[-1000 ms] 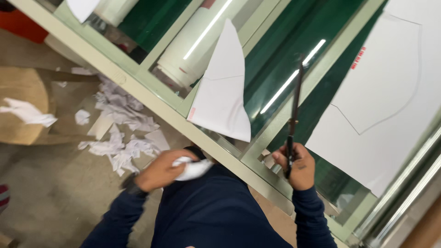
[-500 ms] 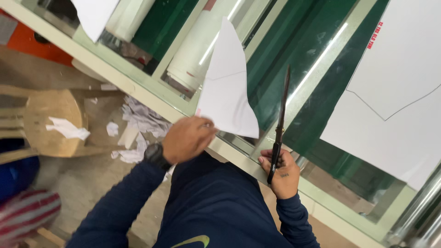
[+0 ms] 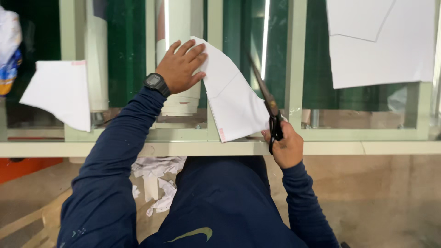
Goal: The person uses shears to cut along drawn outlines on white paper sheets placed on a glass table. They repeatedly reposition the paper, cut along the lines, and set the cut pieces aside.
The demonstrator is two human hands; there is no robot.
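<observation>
The left hand (image 3: 180,65) lies spread, palm down, on the upper left corner of a white paper sheet (image 3: 234,103), fingers fanned and pressing it flat on the glass tabletop (image 3: 294,110). A black wristwatch (image 3: 156,83) sits on that wrist, above a dark blue sleeve (image 3: 115,160).

The right hand (image 3: 285,147) is curled tight around the black handles of a pair of scissors (image 3: 265,98), just right of the sheet's lower right edge. The blades point up and to the left from the hand and run along the sheet's right edge; whether they are parted or meeting the paper cannot be told.

The sheet lies tilted, its lower corner near the pale green front rail of the tabletop. Left of the sheet, well apart, lies a smaller white paper piece (image 3: 62,92). Up and to the right of the sheet lies a large white sheet (image 3: 381,41) with a drawn line. Below the sheet, past the rail, crumpled paper scraps (image 3: 156,177) lie on the floor.
</observation>
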